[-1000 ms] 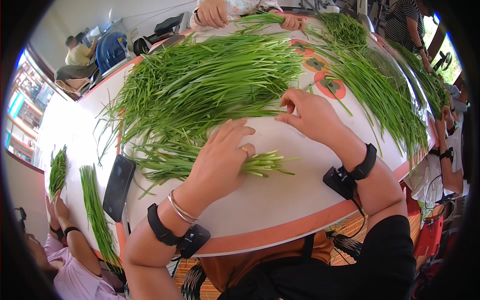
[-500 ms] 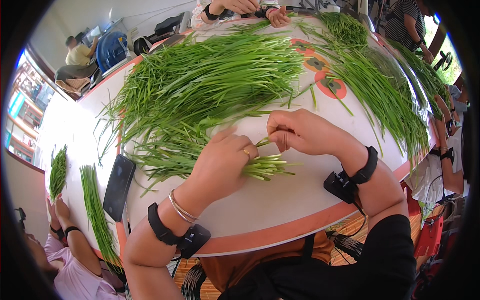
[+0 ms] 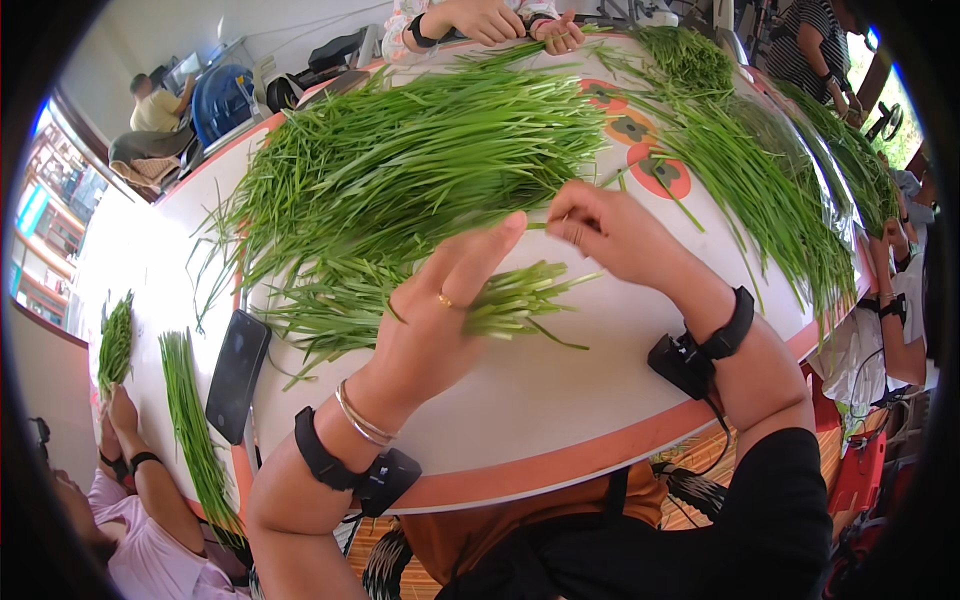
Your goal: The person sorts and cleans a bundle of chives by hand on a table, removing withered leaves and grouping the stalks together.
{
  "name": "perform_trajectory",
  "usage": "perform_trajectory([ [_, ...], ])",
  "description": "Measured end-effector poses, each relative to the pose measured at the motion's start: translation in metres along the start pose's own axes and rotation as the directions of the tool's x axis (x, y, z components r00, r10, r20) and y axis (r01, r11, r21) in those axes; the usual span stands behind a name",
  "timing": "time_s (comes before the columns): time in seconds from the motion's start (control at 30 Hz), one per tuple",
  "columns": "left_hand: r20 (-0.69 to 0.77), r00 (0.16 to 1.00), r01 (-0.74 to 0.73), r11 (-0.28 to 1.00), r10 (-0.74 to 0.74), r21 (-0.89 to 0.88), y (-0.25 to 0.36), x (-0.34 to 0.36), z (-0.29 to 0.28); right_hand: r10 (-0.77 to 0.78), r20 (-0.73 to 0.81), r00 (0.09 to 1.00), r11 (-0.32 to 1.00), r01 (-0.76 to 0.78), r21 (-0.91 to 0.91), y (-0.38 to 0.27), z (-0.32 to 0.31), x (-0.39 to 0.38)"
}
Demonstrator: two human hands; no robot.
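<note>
My left hand (image 3: 430, 310), with a ring and bangles, is around a loose bunch of green leafy stalks (image 3: 525, 300) over the near part of the white table. Its index finger stretches upward and is slightly blurred; its thumb is hidden. My right hand (image 3: 610, 235) is in a pinch at the edge of the big pile of long green leaves (image 3: 430, 150), with what looks like a thin stalk (image 3: 535, 226) at its blurred fingertips. Loose leaves lie left of and behind the bunch.
A black phone (image 3: 236, 375) and a neat bundle (image 3: 190, 420) lie at left. A co-worker's hands (image 3: 120, 420) hold greens there; another's hands (image 3: 490, 25) work across the table. More leaves (image 3: 760, 210) lie at right, near other people (image 3: 810, 50).
My left hand has lifted with the bunch and stretched its finger forward. My right hand moved down toward the bunch, then back up. The co-worker's hands across the table shifted.
</note>
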State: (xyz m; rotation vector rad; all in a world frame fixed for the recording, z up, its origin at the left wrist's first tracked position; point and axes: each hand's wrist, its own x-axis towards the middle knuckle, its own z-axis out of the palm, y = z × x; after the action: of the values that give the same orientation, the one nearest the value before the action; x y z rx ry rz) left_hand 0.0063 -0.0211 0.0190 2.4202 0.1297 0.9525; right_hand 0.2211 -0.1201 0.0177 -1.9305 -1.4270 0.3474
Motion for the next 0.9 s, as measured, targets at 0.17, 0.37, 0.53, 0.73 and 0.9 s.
perform_trajectory([
  [0.17, 0.227, 0.973, 0.019, 0.993, -0.046, 0.120, -0.015, -0.008, -0.001, -0.316, 0.399, 0.861, 0.888, 0.120, 0.444, -0.011, 0.011, -0.010],
  [0.37, 0.292, 0.956, -0.034, 0.984, -0.019, 0.173, -0.020, -0.008, 0.001, -0.019, 0.056, 0.998, 0.981, 0.030, -0.190, 0.013, 0.004, 0.002],
  [0.53, 0.217, 0.973, -0.112, 0.986, 0.084, 0.123, -0.017, -0.005, 0.000, -0.187, 0.217, 0.958, 0.947, 0.235, -0.220, 0.013, 0.009, -0.002],
  [0.73, 0.335, 0.937, -0.142, 0.984, 0.098, 0.109, -0.022, -0.009, 0.003, -0.247, 0.275, 0.929, 0.967, 0.220, 0.125, 0.001, 0.014, -0.001],
  [0.9, 0.374, 0.927, -0.083, 0.991, 0.038, 0.106, -0.023, -0.010, 0.004, -0.068, -0.032, 0.997, 0.934, 0.053, -0.353, 0.030, 0.012, 0.012],
])
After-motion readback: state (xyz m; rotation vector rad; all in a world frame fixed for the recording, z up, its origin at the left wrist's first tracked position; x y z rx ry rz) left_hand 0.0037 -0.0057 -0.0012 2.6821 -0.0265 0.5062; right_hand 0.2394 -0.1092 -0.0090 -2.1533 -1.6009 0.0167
